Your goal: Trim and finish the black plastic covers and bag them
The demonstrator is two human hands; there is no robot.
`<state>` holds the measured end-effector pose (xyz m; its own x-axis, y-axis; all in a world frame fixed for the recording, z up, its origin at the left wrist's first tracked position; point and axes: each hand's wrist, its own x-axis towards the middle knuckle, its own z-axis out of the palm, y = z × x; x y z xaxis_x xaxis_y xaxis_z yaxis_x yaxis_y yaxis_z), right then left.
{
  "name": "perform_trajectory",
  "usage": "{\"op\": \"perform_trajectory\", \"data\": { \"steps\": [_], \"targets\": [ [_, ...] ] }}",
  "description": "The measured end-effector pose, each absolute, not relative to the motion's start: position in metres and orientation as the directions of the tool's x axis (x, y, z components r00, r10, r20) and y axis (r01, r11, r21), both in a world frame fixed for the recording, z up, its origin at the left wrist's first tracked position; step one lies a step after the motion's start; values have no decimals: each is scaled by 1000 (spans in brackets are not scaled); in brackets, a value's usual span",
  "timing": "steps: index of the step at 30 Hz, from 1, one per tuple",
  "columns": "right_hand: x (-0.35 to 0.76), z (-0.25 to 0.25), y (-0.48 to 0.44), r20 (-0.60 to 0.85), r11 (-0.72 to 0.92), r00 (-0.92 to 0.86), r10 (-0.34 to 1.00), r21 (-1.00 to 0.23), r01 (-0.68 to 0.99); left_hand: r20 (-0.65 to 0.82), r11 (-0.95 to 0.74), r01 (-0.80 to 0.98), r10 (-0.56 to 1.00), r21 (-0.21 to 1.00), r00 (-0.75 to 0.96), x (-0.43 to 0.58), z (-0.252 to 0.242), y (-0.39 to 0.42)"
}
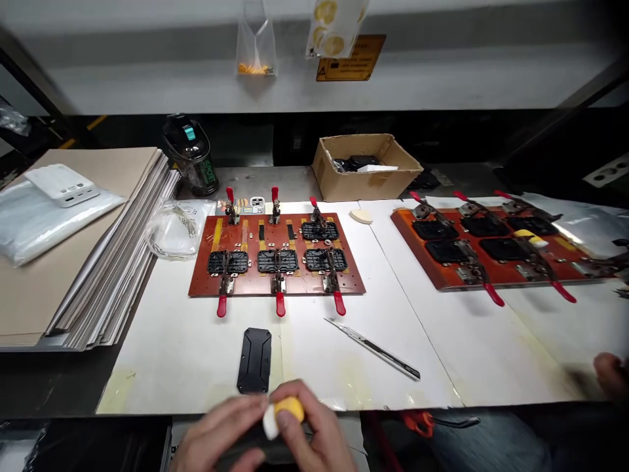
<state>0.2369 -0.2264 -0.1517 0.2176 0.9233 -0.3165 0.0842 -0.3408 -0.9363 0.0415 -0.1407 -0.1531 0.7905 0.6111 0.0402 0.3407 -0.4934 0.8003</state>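
At the table's front edge, my right hand [319, 429] pinches a small yellow-and-white sponge [289, 412] between thumb and fingers. My left hand [221, 429] is beside it, its fingers and thumb closed around a dark piece [263, 449] that is mostly hidden by both hands. The sponge's white end is against or just above that piece; I cannot tell which. Just beyond my hands a black rectangular cover [254, 360] with raised lines lies flat. A slim craft knife [376, 351] lies slanted to its right.
A red-brown fixture board [199, 285] with red-handled clamps holds several black panels. A second such board [417, 265] stands right, near another person's hand [610, 375]. A cardboard box [344, 187], a black bottle [190, 154], and stacked cardboard sheets [105, 288] surround the white work surface.
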Motion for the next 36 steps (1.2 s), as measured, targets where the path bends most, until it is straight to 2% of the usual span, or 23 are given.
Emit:
{"op": "perform_trajectory", "data": {
  "steps": [3,6,9,12,14,18,23,26,28,30,32,36],
  "targets": [
    [258,-147,-209,-260,-355,337,905,-898,261,-12,-593,482,623,645,782,45,-153,-110],
    [264,-147,-187,-100,-202,221,970,-837,509,-132,-603,510,559,613,819,56,-152,-85],
    [254,-153,-179,-75,-94,60,995,-638,764,-186,-568,528,550,631,814,67,-157,-78],
    [242,-158,-183,-91,-30,-14,996,-459,888,-205,-528,550,574,647,793,69,-163,-79],
    [236,-160,-183,-86,-13,-27,996,-430,903,-200,-525,540,569,658,797,67,-167,-79],
    [234,-158,-180,-99,-94,52,994,-489,867,-161,-539,518,574,664,803,65,-170,-76],
    [255,-142,-208,-282,-166,-26,959,-634,755,-155,-536,522,584,663,797,65,-172,-76],
    [261,-141,-218,-175,-235,157,972,-728,644,-140,-552,511,578,659,804,64,-172,-76],
    [256,-147,-212,-99,-200,195,976,-760,618,-125,-567,501,572,654,811,64,-171,-77],
    [248,-155,-196,-101,-144,104,989,-746,650,-114,-577,488,563,655,819,63,-169,-77],
    [242,-159,-180,-115,-115,50,992,-677,727,-112,-585,477,549,656,828,63,-169,-77],
    [239,-155,-164,-60,-137,125,990,-536,833,-114,-597,476,542,646,833,62,-170,-78]
  ]
}}
